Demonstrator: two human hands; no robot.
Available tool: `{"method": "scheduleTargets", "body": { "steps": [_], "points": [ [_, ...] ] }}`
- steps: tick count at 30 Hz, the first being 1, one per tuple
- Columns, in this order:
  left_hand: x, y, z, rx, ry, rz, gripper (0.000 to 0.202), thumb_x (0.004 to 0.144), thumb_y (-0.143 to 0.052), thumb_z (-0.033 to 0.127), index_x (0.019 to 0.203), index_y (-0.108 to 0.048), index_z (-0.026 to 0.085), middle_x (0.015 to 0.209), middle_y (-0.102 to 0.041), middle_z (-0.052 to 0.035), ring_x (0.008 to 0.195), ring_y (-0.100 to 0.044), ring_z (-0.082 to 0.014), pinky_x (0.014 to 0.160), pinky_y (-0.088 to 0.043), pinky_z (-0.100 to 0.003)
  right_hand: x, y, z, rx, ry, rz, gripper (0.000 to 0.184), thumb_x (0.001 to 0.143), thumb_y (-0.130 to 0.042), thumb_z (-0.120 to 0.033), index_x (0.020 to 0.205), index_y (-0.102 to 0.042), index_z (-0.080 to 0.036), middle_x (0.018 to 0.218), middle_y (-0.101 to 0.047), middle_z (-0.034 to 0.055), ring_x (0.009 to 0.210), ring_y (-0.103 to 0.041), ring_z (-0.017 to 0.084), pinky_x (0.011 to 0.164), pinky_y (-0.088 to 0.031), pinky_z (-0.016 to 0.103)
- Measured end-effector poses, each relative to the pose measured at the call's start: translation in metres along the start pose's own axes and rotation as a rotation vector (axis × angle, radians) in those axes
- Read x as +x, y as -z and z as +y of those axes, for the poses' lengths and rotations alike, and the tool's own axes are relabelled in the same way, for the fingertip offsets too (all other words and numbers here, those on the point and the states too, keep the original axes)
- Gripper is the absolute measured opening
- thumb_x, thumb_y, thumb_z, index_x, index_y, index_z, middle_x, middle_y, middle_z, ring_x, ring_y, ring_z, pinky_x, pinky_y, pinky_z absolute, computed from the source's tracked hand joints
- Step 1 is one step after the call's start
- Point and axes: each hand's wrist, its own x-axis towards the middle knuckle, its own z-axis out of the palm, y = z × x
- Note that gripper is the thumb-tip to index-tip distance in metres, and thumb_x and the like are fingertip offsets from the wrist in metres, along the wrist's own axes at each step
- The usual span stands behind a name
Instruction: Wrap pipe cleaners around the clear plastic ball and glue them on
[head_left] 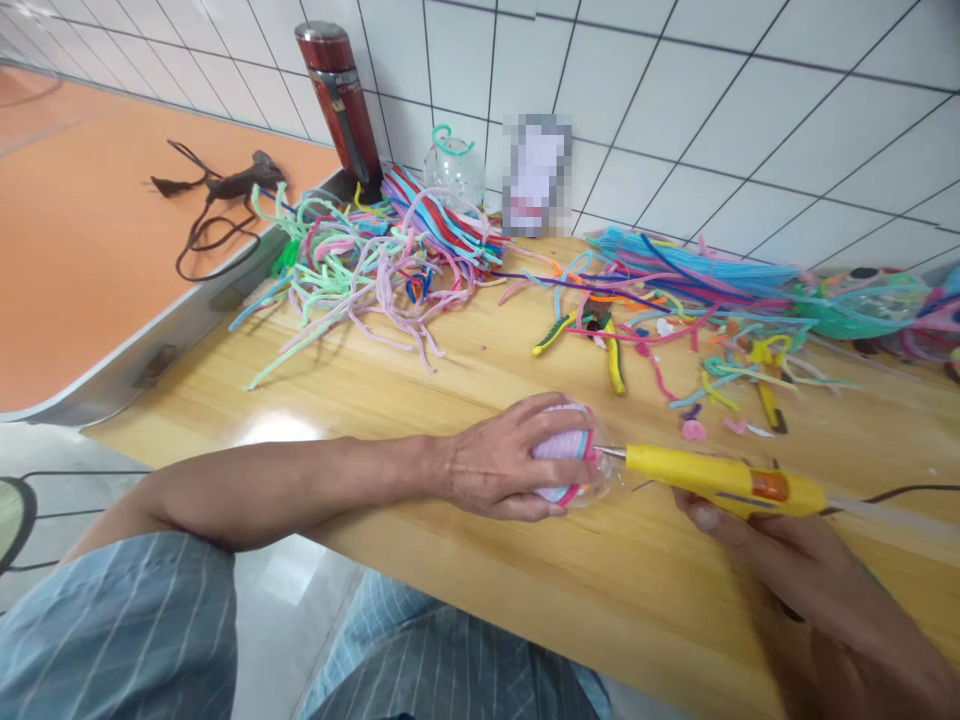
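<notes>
My left hand point(517, 455) is wrapped over a clear plastic ball point(600, 485) partly covered with pipe cleaners point(562, 447) in lilac, pink and blue, close to the tabletop. Its palm side is hidden. In my right hand point(757, 535) is a yellow hot glue gun point(697, 468), gripped from below, with a translucent glue stick point(892, 520) coming out of its rear. The gun's metal nozzle points left and meets the pink edge of the pipe cleaners, or nearly so; I cannot tell if it touches.
Tangled pipe cleaners point(382, 270) lie at the back left by a red thermos point(341, 110). Yellow-green pliers point(592, 330), cut scraps and a blue bundle point(697, 270) lie further right. A blurred phone point(536, 175) leans on the tiled wall. A black cord point(217, 195) rests on the orange table.
</notes>
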Motion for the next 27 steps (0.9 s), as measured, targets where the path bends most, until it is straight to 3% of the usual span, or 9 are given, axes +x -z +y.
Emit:
{"method": "scheduleTargets", "body": {
  "steps": [15, 21, 27],
  "points": [
    [0.0023, -0.0004, 0.0001, 0.009, -0.012, 0.039, 0.046, 0.106, -0.056, 0.045, 0.141, -0.056, 0.015, 0.146, -0.061, -0.0245, 0.150, -0.053, -0.0335, 0.124, -0.051, -0.060, 0.0003, -0.0006, -0.0011, 0.003, 0.017, 0.036, 0.034, 0.055, -0.084, -0.065, 0.069, -0.080, -0.035, 0.079, -0.084, 0.0024, 0.084, -0.084, 0.036, 0.076, -0.073, 0.042],
    [0.0008, -0.0013, -0.0001, -0.004, -0.012, 0.025, 0.047, 0.106, -0.056, 0.045, 0.143, -0.054, 0.016, 0.148, -0.060, -0.0252, 0.153, -0.051, -0.0336, 0.125, -0.050, -0.061, 0.0038, 0.0004, 0.0007, -0.032, 0.063, 0.009, 0.032, 0.060, -0.083, -0.066, 0.066, -0.078, -0.035, 0.083, -0.085, 0.0019, 0.085, -0.084, 0.034, 0.077, -0.072, 0.041],
    [0.0012, -0.0014, 0.0001, 0.003, -0.015, 0.038, 0.045, 0.106, -0.056, 0.045, 0.140, -0.056, 0.015, 0.146, -0.062, -0.0245, 0.150, -0.053, -0.0330, 0.125, -0.050, -0.060, 0.0017, 0.0009, 0.0025, -0.034, 0.045, 0.020, 0.036, 0.059, -0.084, -0.067, 0.072, -0.081, -0.034, 0.085, -0.085, 0.0025, 0.087, -0.083, 0.035, 0.077, -0.072, 0.040]
  ]
}}
